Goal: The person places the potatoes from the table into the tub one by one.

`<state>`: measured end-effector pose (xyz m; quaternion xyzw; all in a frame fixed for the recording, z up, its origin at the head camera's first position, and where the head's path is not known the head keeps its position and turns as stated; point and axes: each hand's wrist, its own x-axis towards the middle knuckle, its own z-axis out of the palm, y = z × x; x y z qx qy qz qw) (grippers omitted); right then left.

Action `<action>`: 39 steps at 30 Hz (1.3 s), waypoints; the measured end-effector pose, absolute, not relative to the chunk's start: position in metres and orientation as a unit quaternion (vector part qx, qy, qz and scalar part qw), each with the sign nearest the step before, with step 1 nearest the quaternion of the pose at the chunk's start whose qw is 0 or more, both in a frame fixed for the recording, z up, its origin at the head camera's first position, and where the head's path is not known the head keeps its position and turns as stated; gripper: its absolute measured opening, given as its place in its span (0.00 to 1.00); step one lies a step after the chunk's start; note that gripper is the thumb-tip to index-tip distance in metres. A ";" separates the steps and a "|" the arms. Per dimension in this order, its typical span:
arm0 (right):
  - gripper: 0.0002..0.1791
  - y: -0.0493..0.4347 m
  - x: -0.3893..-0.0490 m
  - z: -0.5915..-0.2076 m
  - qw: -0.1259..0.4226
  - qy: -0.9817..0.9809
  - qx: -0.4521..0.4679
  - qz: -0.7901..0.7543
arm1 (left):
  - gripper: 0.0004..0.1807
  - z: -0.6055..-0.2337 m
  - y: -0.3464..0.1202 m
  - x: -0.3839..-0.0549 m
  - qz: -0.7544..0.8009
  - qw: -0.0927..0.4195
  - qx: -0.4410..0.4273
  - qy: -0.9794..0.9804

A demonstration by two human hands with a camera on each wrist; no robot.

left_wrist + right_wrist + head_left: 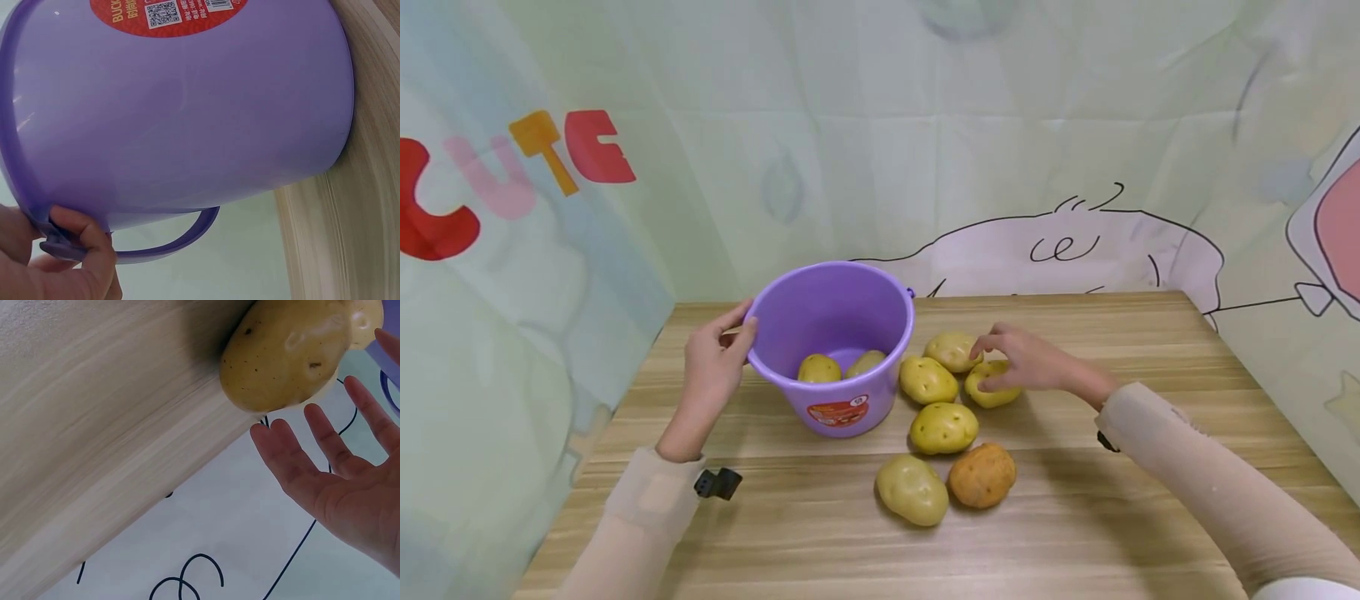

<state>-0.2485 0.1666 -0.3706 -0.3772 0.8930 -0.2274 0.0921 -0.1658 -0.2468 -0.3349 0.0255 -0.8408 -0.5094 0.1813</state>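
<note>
My left hand (pixel 713 367) pinches the rim of a purple bucket (pixel 842 408) at its left side, thumb and fingers around the edge by the handle joint. In the left wrist view the bucket handle (pixel 169 250) hangs behind those fingers. Two potatoes (pixel 819 368) lie inside the bucket. Over a yellow potato (pixel 992 392) to the right of the bucket, my right hand (pixel 1026 358) hovers with fingers spread. The right wrist view shows the fingers extended beside a speckled potato (pixel 284 356), holding nothing.
More potatoes lie between the bucket and my right hand: one at the back (pixel 951 350), one beside the bucket (pixel 928 381), one in front (pixel 943 428). Nearer me are a pale potato (pixel 912 490) and an orange-brown one (pixel 982 476). A printed cloth (pixel 880 167) hangs behind the wooden table (pixel 790 533).
</note>
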 end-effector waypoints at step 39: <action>0.33 0.178 -0.250 -0.392 0.098 0.882 -0.406 -0.217 | 0.24 -0.336 -0.246 -0.166 -0.495 0.177 0.027 -0.850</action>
